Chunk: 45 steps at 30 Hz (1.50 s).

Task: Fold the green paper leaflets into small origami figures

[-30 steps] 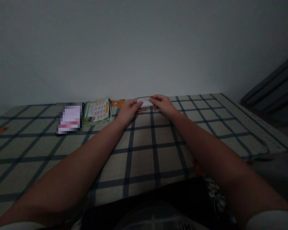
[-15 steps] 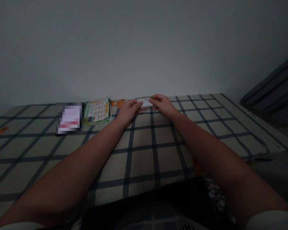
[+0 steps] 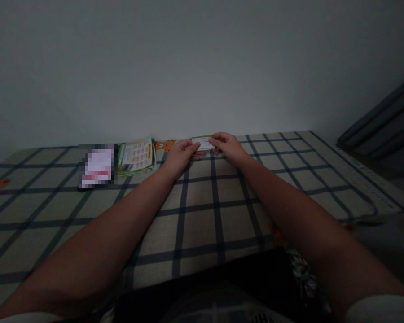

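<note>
Head view, dim light: both bare arms reach forward across a checked cloth (image 3: 198, 224), hands meeting around one small card (image 3: 202, 143) at the far side, about mid-scene. Left hand (image 3: 182, 156) grips the card's left end, thumb on top, other fingers curled at and under the edge. Right hand (image 3: 229, 149) pinches the right end, thumb on the face, fingers bent behind. So both sets of fingers are closed on the same card. Card is pale with a green far edge and some printing, too small to read; whether it touches the cloth, cannot tell.

Left of the left hand, well apart from the card: a loose stack of printed sheets (image 3: 137, 154), green-edged, top sheet white with rows of reddish print and a yellow strip at right. Just left of that, a pixelated item (image 3: 99, 165), whitish with a red band and dark edging, details hidden. Orange bear print (image 3: 164, 146) shows between stack and left hand. Plain grey wall (image 3: 202, 67) behind. Dark ridged object (image 3: 387, 125) at far right. White sleeve (image 3: 380, 309) at the near right.
</note>
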Tool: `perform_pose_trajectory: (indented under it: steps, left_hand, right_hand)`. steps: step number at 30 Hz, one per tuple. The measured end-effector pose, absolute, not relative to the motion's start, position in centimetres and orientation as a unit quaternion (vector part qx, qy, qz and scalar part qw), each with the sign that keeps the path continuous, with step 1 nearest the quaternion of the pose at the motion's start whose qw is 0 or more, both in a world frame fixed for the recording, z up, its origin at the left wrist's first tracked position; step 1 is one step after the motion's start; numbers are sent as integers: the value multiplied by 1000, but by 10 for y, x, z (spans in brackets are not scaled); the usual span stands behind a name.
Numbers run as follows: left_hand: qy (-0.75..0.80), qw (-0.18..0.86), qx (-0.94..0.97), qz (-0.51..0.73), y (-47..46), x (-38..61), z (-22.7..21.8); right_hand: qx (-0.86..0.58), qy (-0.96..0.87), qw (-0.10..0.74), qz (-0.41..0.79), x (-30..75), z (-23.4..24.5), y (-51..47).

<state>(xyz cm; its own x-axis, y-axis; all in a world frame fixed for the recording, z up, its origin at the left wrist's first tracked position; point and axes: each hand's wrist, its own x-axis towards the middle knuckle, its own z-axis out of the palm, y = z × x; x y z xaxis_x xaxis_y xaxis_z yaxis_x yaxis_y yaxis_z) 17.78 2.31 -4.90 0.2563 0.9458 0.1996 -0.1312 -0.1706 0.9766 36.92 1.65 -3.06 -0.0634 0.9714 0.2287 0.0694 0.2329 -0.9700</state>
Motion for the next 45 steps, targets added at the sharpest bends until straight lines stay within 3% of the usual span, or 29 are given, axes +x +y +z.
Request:
perform_pose_trajectory:
  steps: [22, 30, 45]
  left_hand:
    - [379, 466, 643, 476, 25, 174, -54]
    - [361, 498, 598, 514, 24, 176, -48]
    - [344, 555, 581, 486, 24, 178, -52]
  right_hand:
    - [-423, -538, 545, 485, 367, -28, 14]
    - [-418, -555, 471, 542, 365, -31, 12]
    - [-436, -549, 498, 510, 359, -27, 11]
